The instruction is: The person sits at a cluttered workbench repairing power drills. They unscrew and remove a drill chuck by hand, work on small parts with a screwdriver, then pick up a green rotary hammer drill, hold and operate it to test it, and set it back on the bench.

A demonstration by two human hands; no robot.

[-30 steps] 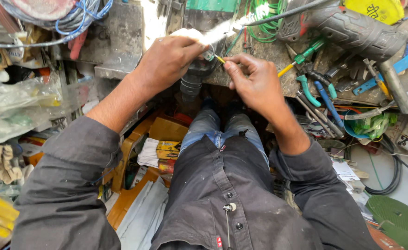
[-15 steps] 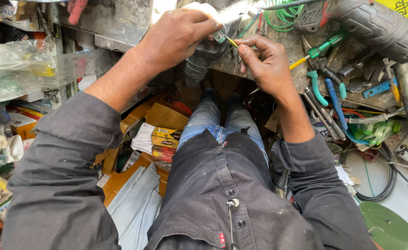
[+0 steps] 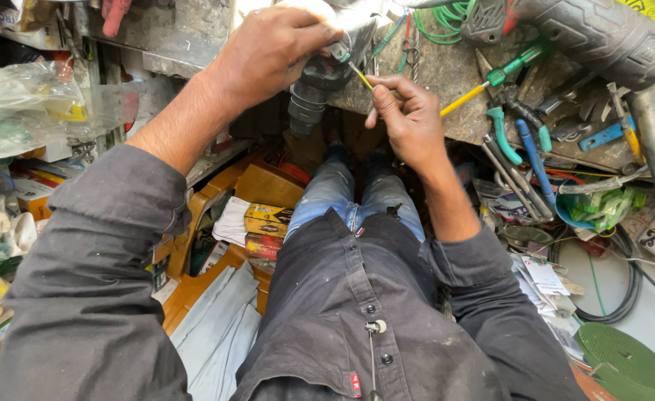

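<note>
Hands (image 3: 279, 48) (image 3: 409, 122) pinched on yellow screwdriver (image 3: 360, 76) and black part (image 3: 314, 93)

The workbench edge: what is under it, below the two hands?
Under the workbench show knees in blue jeans and orange boxes. Deeper space is dark, and the feet are hidden.

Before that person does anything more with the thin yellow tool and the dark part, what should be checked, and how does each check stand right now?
1. Left hand grips the dark cylindrical part: ok.
2. Right hand pinches the thin yellow tool: ok.
3. Tool tip seated in the part: cannot tell, hidden by fingers.
4. Workbench free of clutter near the hands: not ok; pliers and a yellow-shafted screwdriver lie close.
5. Part braced against the bench edge: cannot tell.
</note>
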